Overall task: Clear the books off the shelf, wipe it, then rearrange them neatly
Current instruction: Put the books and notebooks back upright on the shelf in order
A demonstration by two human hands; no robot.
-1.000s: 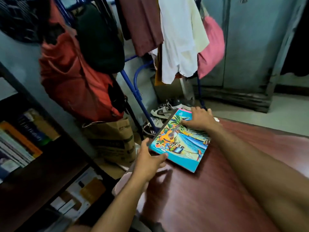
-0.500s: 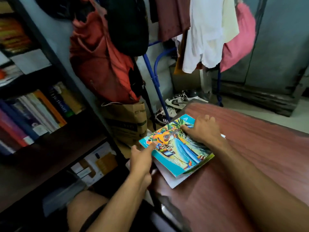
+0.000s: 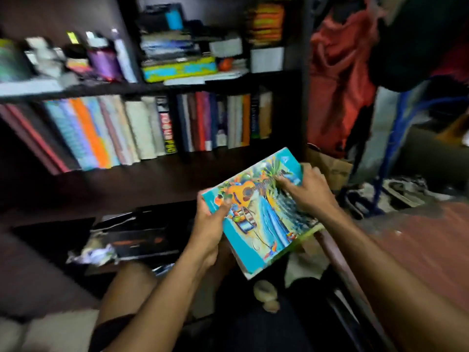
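Dark shelving (image 3: 302,80) fills the upper left of your head view, badly smeared by motion. On the middle shelf a row of upright books (image 3: 142,128) leans a little to the left, spines showing white, orange, red and blue. Above them lies a flat stack of books (image 3: 177,59), with a few bottles (image 3: 106,57) in the next compartment to the left. Below the row, a bare dark board (image 3: 101,189) runs across, and under that you can see flat dark items and crumpled paper, too blurred to name.

You hold a colourful book (image 3: 261,217) in front of the shelving, tilted, off the table, its cover showing a guitar and a beach scene. Thinner sheets or another book seem to sit beneath it, though the blur makes that uncertain. Your left hand (image 3: 210,224) grips the book's left edge, thumb on the cover and fingers curled underneath. Your right hand (image 3: 304,191) grips the upper right part, with fingers bent onto the cover near the far corner.

To the right, the reddish-brown table (image 3: 418,240) shows beside your right forearm. Behind it hang an orange-red garment (image 3: 337,80) and a dark one, with a brown paper bag (image 3: 330,166) on the floor below.
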